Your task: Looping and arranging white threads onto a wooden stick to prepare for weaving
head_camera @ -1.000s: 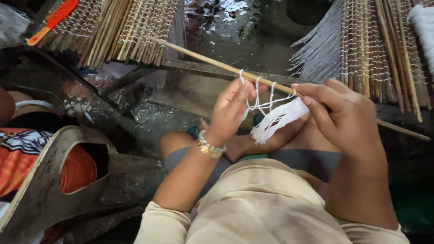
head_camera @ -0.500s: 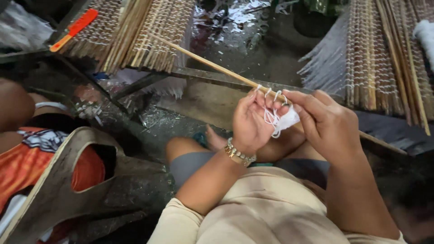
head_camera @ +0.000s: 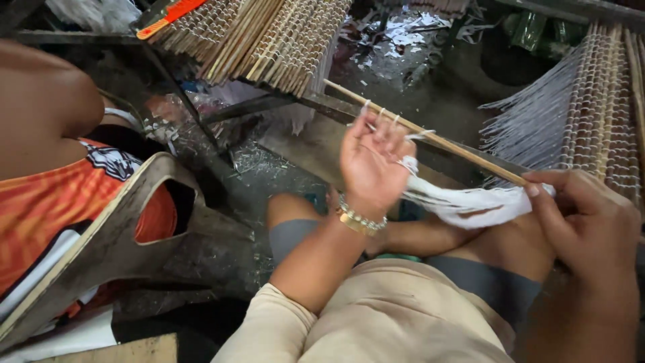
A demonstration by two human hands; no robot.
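A thin, pale bamboo stick (head_camera: 430,138) runs slantwise across the middle, smooth and round, with loops of white string (head_camera: 463,200) knotted along it. The string is soft and fibrous, gathered into a flat bundle that stretches between the two hands. The left hand (head_camera: 371,161) is raised, palm toward the camera, fingers curled around the stick and threads looped over the fingertips. The right hand (head_camera: 583,222) is closed, pinching the bundle's far end just below the stick. A beaded metal bracelet (head_camera: 361,218) circles the left wrist. Behind lie woven stick mats (head_camera: 269,33), ribbed and stiff, with a fringe of pale threads.
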